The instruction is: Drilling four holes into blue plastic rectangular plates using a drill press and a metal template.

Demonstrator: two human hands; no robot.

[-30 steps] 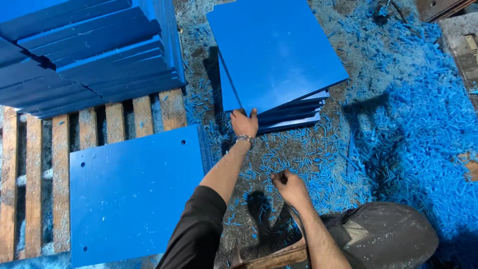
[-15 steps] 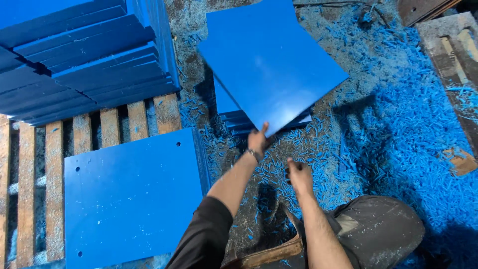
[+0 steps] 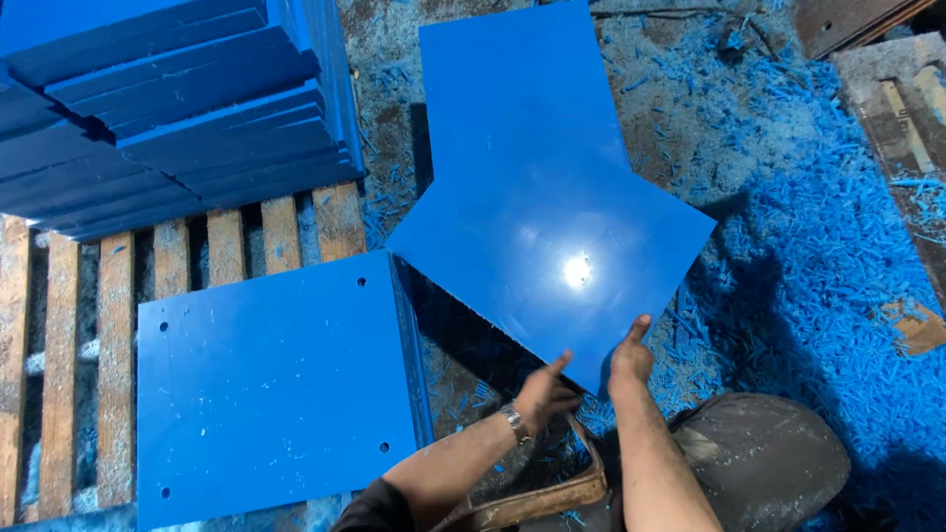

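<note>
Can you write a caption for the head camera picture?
Both hands, left hand and right hand, lift a glossy blue sheet above blue shavings.

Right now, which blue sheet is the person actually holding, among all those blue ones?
Start at the wooden pallet on the left, with its flat blue sheet with holes. Just right of it, over the blue shavings, both hands lift the glossy sheet by its near corner. It alone is raised, turned diamond-wise and glinting.

Metal wristwatch [image 3: 512,422], dark rolled sleeve [image 3: 379,504], dusty grey trousers [image 3: 764,463]
</note>
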